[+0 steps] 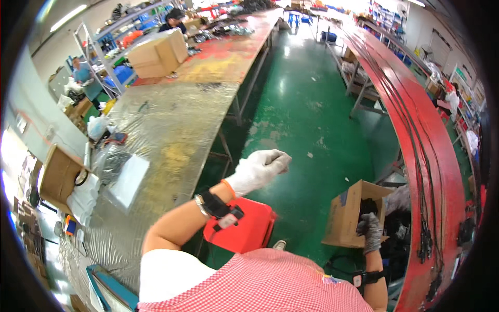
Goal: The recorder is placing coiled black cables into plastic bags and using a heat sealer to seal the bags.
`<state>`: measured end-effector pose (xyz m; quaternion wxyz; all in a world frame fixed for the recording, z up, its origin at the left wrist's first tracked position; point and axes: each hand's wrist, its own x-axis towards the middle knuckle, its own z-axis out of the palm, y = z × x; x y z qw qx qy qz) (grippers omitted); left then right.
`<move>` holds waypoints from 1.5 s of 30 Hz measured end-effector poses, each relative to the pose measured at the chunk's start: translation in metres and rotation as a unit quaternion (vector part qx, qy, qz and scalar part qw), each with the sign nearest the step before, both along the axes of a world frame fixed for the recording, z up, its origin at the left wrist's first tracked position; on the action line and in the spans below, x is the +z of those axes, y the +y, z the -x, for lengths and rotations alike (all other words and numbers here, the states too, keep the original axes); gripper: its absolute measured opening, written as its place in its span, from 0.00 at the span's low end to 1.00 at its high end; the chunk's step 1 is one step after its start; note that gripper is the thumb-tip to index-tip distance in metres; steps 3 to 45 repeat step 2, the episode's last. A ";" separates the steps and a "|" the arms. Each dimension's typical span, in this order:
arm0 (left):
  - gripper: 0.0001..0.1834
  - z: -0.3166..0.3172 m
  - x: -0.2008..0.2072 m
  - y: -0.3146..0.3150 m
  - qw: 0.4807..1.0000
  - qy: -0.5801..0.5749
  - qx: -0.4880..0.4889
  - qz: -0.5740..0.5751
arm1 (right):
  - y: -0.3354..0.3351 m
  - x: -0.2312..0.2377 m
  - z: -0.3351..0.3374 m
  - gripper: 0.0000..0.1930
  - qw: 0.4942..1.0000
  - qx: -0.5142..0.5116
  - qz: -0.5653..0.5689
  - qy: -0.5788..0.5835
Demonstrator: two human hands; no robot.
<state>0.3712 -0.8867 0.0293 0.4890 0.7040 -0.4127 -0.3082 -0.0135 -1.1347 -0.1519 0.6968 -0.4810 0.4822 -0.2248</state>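
My left hand (262,169), in a white glove with an orange cuff, is raised over the green floor beside the table. Its fingers are curled closed, and nothing shows sticking out of them. Low on the right, my right hand (370,233) wears a grey glove with dark fingers. It is at the opening of a cardboard box (340,218) that holds dark items (370,206). The right fingers look bent inward; against the dark contents I cannot make out what they hold. Below my left forearm is a red stool (244,224).
A long table (171,125) covered in clear plastic runs along my left, with a big carton (158,54) and a white sheet (130,179) on it. Black cables (403,109) lie along the red table (444,156) at right. A person (174,20) is at the far left.
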 end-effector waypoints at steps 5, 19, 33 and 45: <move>0.24 -0.020 0.012 -0.019 0.986 -0.095 -0.074 -0.113 | -0.085 -0.015 0.052 0.25 0.993 0.007 -0.112 0.035; 0.24 -0.020 0.012 -0.019 0.986 -0.095 -0.074 -0.113 | -0.085 -0.015 0.052 0.25 0.993 0.007 -0.112 0.035; 0.24 -0.020 0.012 -0.019 0.986 -0.095 -0.074 -0.113 | -0.085 -0.015 0.052 0.25 0.993 0.007 -0.112 0.035; 0.24 -0.020 0.012 -0.019 0.986 -0.095 -0.074 -0.113 | -0.085 -0.015 0.052 0.25 0.993 0.007 -0.112 0.035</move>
